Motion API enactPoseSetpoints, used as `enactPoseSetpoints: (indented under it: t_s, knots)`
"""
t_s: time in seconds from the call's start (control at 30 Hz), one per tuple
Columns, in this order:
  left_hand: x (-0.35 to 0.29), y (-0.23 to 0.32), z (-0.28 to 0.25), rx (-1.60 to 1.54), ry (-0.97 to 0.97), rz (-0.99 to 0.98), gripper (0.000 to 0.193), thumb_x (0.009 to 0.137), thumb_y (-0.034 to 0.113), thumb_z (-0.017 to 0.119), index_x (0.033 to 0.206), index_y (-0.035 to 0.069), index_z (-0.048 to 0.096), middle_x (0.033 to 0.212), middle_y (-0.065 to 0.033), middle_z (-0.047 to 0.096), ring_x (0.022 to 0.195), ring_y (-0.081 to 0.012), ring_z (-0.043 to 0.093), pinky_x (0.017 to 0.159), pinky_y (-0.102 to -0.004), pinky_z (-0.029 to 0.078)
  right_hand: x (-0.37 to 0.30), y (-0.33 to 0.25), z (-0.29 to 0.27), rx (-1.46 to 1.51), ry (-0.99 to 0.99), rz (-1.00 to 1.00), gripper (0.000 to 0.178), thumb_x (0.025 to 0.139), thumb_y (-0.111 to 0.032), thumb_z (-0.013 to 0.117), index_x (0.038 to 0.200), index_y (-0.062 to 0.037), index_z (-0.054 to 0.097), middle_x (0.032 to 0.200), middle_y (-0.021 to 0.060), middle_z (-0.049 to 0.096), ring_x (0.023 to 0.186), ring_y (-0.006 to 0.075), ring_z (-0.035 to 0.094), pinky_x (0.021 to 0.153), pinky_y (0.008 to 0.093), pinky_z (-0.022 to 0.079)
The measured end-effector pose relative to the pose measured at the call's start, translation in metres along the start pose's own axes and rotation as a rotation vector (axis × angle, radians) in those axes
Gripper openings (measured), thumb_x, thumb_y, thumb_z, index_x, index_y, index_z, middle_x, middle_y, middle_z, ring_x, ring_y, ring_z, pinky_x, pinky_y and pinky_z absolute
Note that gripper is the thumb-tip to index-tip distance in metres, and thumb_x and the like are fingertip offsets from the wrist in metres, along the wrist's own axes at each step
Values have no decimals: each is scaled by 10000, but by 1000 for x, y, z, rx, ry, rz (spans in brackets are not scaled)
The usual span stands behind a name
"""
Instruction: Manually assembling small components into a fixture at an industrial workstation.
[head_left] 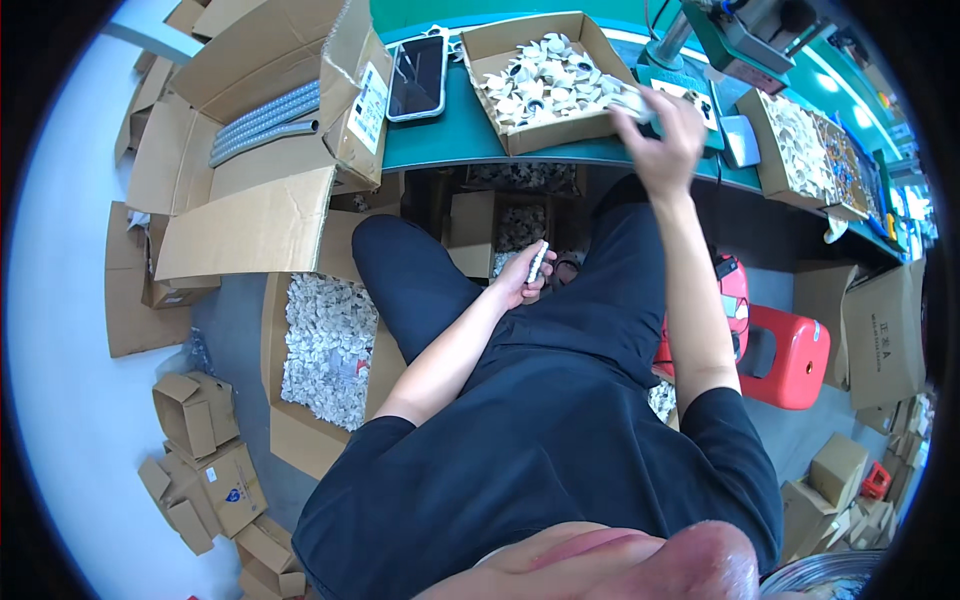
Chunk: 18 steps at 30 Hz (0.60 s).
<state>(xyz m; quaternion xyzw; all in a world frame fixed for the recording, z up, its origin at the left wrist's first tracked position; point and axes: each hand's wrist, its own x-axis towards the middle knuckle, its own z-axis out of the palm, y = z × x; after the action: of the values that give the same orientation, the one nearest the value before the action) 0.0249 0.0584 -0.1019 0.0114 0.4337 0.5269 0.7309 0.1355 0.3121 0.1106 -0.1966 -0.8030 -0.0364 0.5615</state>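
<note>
My left hand point(518, 277) is closed around a small white plastic part point(538, 262), held low over my lap between my knees. Out over the bench, my right hand point(672, 140) is at the right end of a shallow cardboard tray point(520, 140). Its thumb and fingers close on a whitish plastic part point(632, 104), blurred by motion. Many white plastic pieces point(548, 80) with pointed, petal-like edges lie heaped in the tray, some with dark round openings.
A phone point(418, 76) lies left of the tray. Farther left, an open carton point(250, 225) holds grey ribbed tubes point(265, 123). Bench machinery point(740, 50) stands behind my right hand; another parts box point(800, 150) is beyond. A large box of white pieces point(328, 350) and a red case point(790, 355) flank my legs.
</note>
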Motion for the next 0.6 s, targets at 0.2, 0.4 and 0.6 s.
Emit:
enactPoseSetpoints:
  t_s: [0.2,0.4,0.6]
  knots:
    - [-23,21,12,-61,-205,54,435,1059,458,476,1172,54,592,773,-16,570,423,-63,355,376,-209,252,10,-58,10,129,-116,-84,411,811,-249,815,1159,-69,690,1059,114,681,1021,285,621,908,403,468]
    - [-72,72,34,70,-486,229,455,1051,446,509,1123,11,618,737,-63,611,410,-55,372,389,-205,278,-54,-91,-37,847,-845,143,321,857,-183,764,1125,-23,685,961,94,653,913,256,619,843,373,483]
    - [-69,89,55,183,-606,234,396,1072,345,508,1143,-24,632,771,-95,660,433,-36,400,402,-191,302,-61,-82,-53,909,-877,522,221,862,-148,766,1044,-38,704,864,87,630,755,182,605,689,302,490]
